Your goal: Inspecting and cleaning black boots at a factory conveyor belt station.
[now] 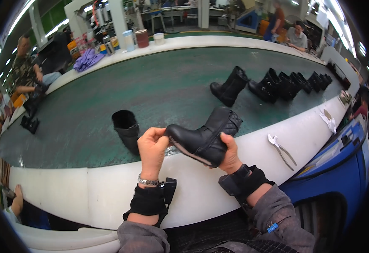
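A black ankle-high boot (203, 135) is held tilted above the white near edge of the table, its toe to the left and its pale sole edge facing me. My right hand (231, 155) grips it around the heel and back of the shaft, thumb on the near side. At the toe, the fingers of my left hand (152, 147) are pinched together against the sole edge; anything small between them is hidden. Behind my left hand, another black boot (125, 126) stands on the green surface. Metal pincers (273, 139) with long handles lie to the right of my right hand.
A single boot (231, 86) and a row of several black boots (273, 86) stand on the green conveyor belt (163, 84). A white-and-silver tool (328, 121) lies on the right rim. A blue bin (332, 173) stands at right. Co-workers sit across at far left and far right.
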Available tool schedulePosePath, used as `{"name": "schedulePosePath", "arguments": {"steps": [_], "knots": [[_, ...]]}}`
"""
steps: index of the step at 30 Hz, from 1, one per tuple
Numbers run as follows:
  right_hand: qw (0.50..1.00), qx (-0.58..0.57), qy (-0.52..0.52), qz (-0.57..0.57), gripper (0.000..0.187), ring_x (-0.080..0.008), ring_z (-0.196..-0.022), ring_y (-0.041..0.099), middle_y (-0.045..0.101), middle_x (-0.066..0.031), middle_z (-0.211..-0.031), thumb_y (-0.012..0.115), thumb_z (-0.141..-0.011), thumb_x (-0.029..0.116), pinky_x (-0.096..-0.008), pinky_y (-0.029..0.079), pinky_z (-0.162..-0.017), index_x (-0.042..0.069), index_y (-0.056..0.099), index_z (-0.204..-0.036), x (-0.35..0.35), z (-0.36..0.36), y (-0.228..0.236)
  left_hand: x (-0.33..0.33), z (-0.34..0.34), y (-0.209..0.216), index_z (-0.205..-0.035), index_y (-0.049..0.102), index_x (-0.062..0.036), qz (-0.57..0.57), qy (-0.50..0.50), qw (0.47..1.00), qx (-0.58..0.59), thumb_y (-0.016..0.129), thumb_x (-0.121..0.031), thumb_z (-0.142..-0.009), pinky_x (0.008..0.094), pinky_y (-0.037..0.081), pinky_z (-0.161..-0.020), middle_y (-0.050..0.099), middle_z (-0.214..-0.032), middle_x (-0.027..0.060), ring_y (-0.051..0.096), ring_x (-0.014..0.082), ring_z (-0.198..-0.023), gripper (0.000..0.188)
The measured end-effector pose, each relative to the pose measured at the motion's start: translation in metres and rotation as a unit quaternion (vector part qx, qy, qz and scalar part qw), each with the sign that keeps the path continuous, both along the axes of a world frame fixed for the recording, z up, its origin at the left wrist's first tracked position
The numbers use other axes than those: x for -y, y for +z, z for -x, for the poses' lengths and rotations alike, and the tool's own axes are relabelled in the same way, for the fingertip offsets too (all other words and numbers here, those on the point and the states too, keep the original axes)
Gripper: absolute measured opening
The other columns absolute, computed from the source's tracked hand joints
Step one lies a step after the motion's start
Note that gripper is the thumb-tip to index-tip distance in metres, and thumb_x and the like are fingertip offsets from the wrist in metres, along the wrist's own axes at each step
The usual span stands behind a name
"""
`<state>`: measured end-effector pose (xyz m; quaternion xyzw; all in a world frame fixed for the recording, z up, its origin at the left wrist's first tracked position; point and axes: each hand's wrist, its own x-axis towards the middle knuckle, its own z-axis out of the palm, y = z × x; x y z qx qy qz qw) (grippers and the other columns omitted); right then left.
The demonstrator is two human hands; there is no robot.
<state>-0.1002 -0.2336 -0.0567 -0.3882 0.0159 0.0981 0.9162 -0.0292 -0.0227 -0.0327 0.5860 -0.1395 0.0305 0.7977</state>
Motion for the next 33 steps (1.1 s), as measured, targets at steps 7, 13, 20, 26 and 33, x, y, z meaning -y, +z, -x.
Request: {"name": "schedulePosePath", "arguments": {"steps": [7, 13, 20, 26, 33], "knots": [[0.995, 0.078, -0.061, -0.031, 0.053, -0.0252, -0.115, 0.055, 0.058, -0.0130, -0.124, 0.060, -0.085, 0.029, -0.0384, 0.040, -0.105, -0.002, 0.049, -0.127, -0.009, -0.009, -0.018, -0.007, 0.001, -0.007, -0.095, 0.061, 0.0034, -0.060, 0.070, 0.995, 0.038, 0.054, -0.001, -0.087, 0.0256, 0.055, -0.063, 0.064, -0.080, 0.0050, 0.064, 0.0124, -0.069, 0.011], [0.981, 0.140, -0.040, 0.131, 0.051, -0.0185, -0.114, 0.051, 0.055, -0.0069, -0.124, 0.063, -0.080, 0.018, -0.0336, 0.040, -0.100, 0.004, 0.050, -0.127, -0.007, -0.002, -0.022, -0.008, -0.002, -0.013, -0.097, 0.061, 0.0031, -0.025, 0.099, 0.992, 0.073, 0.051, 0.000, -0.091, 0.0184, 0.046, -0.065, 0.063, -0.083, 0.0014, 0.057, 0.0061, -0.070, 0.012], [0.971, 0.100, 0.002, 0.215, 0.030, -0.0146, -0.090, 0.059, 0.064, -0.0036, -0.101, 0.067, -0.078, 0.013, -0.0286, 0.048, -0.082, 0.003, 0.065, -0.106, -0.004, 0.014, -0.042, -0.008, -0.011, -0.028, -0.097, 0.066, -0.0006, -0.066, 0.157, 0.981, 0.098, 0.051, 0.004, -0.085, 0.0204, 0.045, -0.070, 0.064, -0.089, 0.0004, 0.056, 0.0060, -0.078, 0.020], [0.946, 0.164, -0.094, 0.265, 0.074, -0.0233, -0.118, 0.050, 0.052, -0.0100, -0.127, 0.067, -0.070, 0.027, -0.0367, 0.037, -0.104, 0.001, 0.043, -0.135, 0.001, 0.003, -0.049, -0.008, -0.020, -0.022, -0.100, 0.063, 0.0003, 0.034, 0.044, 0.998, 0.040, 0.051, 0.003, -0.088, 0.0198, 0.048, -0.068, 0.063, -0.085, 0.0001, 0.058, 0.0044, -0.076, 0.018], [0.798, 0.312, -0.107, 0.504, 0.072, -0.0248, -0.125, 0.045, 0.043, -0.0158, -0.138, 0.063, -0.077, 0.021, -0.0363, 0.034, -0.107, 0.001, 0.037, -0.140, -0.029, 0.002, -0.020, -0.040, -0.020, -0.006, -0.090, 0.064, -0.0008, -0.001, 0.022, 0.998, -0.065, 0.050, -0.003, -0.088, 0.0191, 0.045, -0.060, 0.063, -0.079, 0.0016, 0.057, 0.0042, -0.070, 0.014]]}}
